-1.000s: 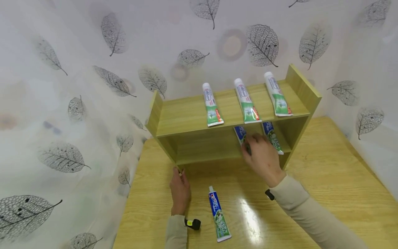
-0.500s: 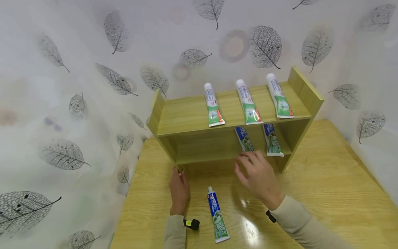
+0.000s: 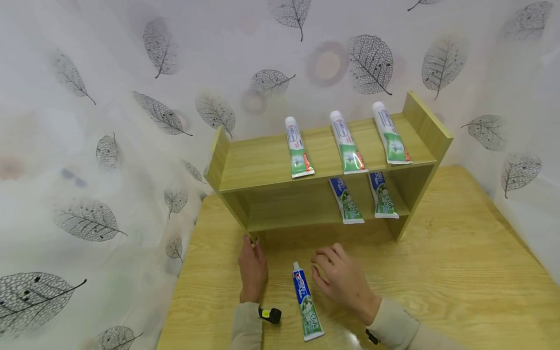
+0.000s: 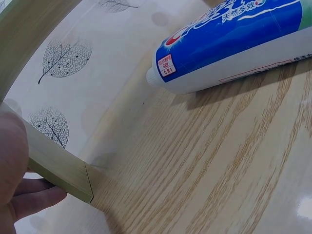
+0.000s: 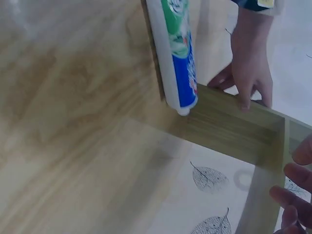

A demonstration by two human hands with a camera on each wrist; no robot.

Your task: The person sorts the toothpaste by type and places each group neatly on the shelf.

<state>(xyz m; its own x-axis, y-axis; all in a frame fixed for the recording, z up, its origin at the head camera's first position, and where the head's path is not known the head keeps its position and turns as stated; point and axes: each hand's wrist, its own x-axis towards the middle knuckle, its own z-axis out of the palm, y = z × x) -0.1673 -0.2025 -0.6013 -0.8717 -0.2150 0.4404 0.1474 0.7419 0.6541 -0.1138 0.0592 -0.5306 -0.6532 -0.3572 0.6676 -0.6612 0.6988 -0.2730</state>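
My left hand point(image 3: 253, 272) grips the lower left side panel of a small wooden shelf point(image 3: 253, 158); in the left wrist view the thumb and fingers lie on either side of the panel point(image 4: 61, 170). Over the table, my right hand point(image 3: 343, 282) holds nothing, its fingers loosely bent. Just left of it lies a blue and green toothpaste tube point(image 3: 308, 308), cap toward the shelf. Two more tubes of this kind, a left one point(image 3: 347, 204) and a right one point(image 3: 383, 197), lie on the lower shelf, their cap ends hidden under the upper board.
On the upper board lie three white and green toothpaste tubes: one at left point(image 3: 298, 148), one in the middle point(image 3: 348, 143) and one at right point(image 3: 391, 133). The shelf stands on a wooden table point(image 3: 459, 243), before a leaf-patterned wall covering point(image 3: 175, 126).
My right hand has let go of the left tube on the lower shelf and come down and left, toward the tube on the table. The left hand stays on the shelf.
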